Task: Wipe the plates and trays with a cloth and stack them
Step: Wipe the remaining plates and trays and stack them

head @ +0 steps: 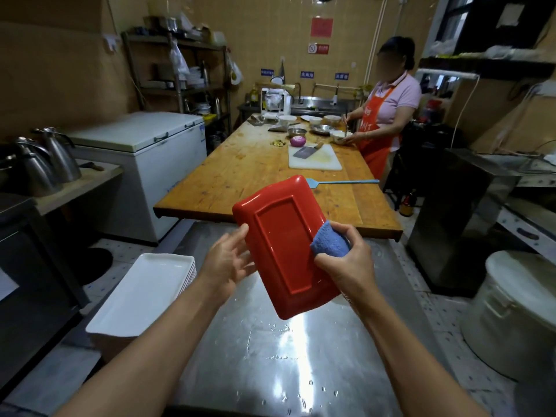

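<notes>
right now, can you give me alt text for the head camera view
A person holds a red tray underside up over a steel table, left hand at its edge, right hand pressing a blue cloth to it. White trays are stacked at left.

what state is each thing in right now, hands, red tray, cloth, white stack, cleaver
red tray: held in the air, underside toward the camera
blue cloth: bunched, pressed on the tray's right edge
left hand: fingers straight, steadying the tray's left edge
right hand: gripping the cloth
white trays: stacked, right way up, on the counter's left
steel counter: wet with droplets
cleaver: lying flat on the white cutting board
</notes>
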`<state>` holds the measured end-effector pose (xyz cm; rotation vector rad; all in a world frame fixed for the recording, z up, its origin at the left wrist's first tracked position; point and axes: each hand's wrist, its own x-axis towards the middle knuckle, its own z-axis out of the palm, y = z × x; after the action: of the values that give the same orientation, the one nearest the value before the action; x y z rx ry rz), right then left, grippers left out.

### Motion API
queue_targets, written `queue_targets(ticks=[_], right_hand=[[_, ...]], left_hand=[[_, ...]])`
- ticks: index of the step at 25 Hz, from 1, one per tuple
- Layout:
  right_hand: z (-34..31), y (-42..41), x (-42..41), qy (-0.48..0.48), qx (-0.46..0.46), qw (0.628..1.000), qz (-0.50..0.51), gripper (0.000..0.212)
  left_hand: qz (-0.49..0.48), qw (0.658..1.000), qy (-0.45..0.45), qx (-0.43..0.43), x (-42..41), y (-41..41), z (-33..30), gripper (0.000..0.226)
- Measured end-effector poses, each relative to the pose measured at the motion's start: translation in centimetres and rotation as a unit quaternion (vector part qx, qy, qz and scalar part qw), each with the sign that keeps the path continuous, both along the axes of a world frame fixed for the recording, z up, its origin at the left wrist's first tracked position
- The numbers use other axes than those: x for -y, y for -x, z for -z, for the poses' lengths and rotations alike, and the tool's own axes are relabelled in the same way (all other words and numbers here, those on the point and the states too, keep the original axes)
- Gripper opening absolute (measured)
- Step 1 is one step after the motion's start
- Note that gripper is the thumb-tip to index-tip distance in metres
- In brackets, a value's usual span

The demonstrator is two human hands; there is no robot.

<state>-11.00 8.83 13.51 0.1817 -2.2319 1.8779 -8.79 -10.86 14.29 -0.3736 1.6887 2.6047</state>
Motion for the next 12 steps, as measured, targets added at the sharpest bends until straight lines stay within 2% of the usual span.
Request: queue_targets(ticks=[1, 3, 6, 8, 12], right_hand=[[-0.2, 0.2, -0.5, -0.01, 0.007, 0.999, -0.032, 0.053], [-0.9, 0.7, -1.5, -0.046, 0.023, 0.994, -0.092, 0.053], [-1.6, 1.1, -2.4, -0.1, 0.029, 0.981, -0.165, 0.053], [-1.9, 1.1, -2.3, -0.129, 0.024, 0.973, -0.192, 0.054], [-3.0, 1.0, -1.4, -0.17, -0.02, 0.966, -0.195, 0.054]], left_hand=[[-0.007, 0.998, 0.055, -0.021, 1.0, 0.2, -0.9, 0.044], [-0.02, 0.984, 0.164, -0.07, 2.7, 0.6, -3.3, 0.052], [0.128, 0.944, 0.294, -0.075, 3.7, 0.9, -5.6, 0.05], [0.207, 0.927, 0.307, -0.054, 3.4, 0.8, -5.5, 0.053], [0.152, 0.948, 0.272, -0.07, 3.2, 0.2, -4.2, 0.055]])
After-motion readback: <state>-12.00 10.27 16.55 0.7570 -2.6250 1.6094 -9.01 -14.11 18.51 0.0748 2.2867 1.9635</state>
